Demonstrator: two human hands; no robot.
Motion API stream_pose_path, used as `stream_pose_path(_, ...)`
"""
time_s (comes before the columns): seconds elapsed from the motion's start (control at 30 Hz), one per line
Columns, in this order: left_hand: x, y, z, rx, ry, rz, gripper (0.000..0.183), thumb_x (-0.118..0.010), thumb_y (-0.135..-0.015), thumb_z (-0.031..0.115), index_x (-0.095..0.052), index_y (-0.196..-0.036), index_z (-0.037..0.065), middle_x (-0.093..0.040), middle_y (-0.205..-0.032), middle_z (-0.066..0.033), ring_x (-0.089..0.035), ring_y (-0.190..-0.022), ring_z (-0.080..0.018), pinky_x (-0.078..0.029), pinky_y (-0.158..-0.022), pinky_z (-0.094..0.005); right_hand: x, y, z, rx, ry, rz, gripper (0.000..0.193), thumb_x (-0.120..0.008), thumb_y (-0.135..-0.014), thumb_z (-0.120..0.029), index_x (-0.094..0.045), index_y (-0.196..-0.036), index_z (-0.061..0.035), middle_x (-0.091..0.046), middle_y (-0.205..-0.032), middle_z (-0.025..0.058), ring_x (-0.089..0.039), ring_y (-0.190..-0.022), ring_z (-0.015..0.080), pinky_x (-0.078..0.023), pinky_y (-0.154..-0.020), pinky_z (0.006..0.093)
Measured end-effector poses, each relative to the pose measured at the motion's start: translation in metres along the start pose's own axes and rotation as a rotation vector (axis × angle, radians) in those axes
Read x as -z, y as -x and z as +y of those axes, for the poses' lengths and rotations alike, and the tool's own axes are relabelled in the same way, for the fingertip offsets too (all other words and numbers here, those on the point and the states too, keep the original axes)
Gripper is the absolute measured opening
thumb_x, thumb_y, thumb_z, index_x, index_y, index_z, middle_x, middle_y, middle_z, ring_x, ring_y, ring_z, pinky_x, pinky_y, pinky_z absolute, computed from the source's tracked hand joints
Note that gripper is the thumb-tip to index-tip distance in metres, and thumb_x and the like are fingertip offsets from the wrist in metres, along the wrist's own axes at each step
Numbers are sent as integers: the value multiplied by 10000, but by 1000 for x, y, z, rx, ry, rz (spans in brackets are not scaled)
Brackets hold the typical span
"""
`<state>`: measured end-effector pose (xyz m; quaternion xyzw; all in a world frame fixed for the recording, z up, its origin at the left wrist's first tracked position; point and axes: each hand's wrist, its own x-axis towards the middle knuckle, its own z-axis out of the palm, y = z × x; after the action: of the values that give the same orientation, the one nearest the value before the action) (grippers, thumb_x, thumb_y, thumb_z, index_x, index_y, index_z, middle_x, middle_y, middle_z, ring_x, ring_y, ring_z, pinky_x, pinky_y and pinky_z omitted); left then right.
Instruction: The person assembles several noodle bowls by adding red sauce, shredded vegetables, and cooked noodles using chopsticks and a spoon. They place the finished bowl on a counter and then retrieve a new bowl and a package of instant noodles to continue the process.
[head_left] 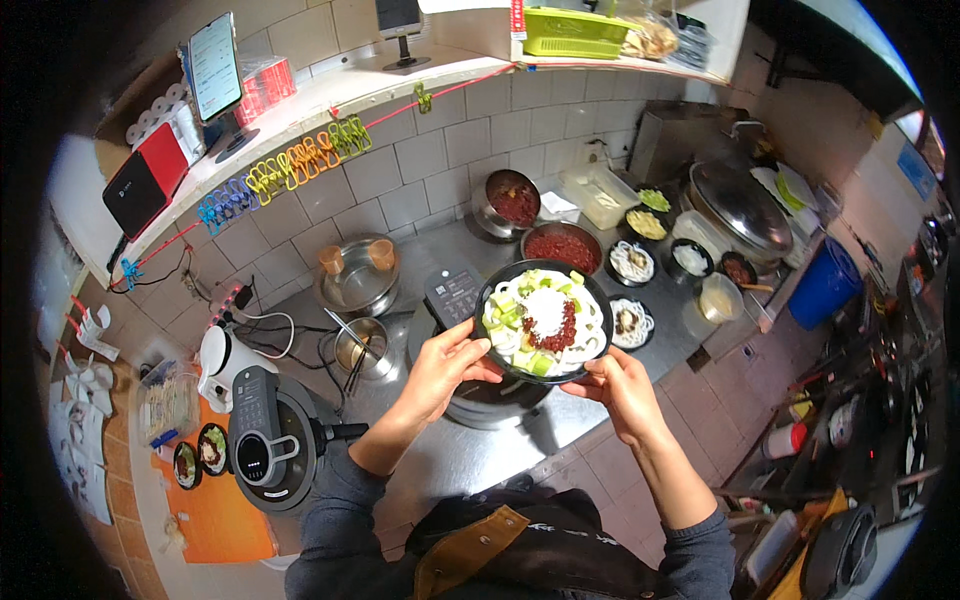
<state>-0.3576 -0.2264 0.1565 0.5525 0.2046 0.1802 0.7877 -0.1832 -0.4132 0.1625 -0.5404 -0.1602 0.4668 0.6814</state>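
We see the black noodle bowl (545,320) held level above the steel tabletop (470,455), dead centre between both hands. Left hand (440,372) grips its near-left rim, right hand (620,388) its near-right; round bowl, neither nearer.

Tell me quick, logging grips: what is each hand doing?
Left hand: holding the black noodle bowl by its rim.
Right hand: holding the same bowl.

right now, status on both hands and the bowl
Left hand and right hand grip black noodle bowl by its rim. Bowl held level above steel counter. Nothing between hands and bowl.
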Motion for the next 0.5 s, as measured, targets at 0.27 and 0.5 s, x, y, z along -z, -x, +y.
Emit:
stream_pose_path(0.27, 1, -46, 36, -89, -41, 209, 420, -584, -963, 150, -495, -1312, -64, -660, -941, -130, -684, -790, -186, -580, -741, -301, 4, -96, -55, -57, 40, -242, 302, -510, -904, -91, -534, -1144, 92, -649, -1071, 173, -688, -901, 233, -585, -852, 320)
stream_pose_path(0.5, -3, -52, 60, -89, -74, 455, 498, -580, -967, 155, -425, -1388, -61, -667, -958, -163, -690, -773, -197, -591, -725, -298, -9, -158, -71, -139, 19, -461, 280, -488, -936, -99, -521, -1115, 113, -632, -1100, 222, -683, -970, 295, -573, -899, 369)
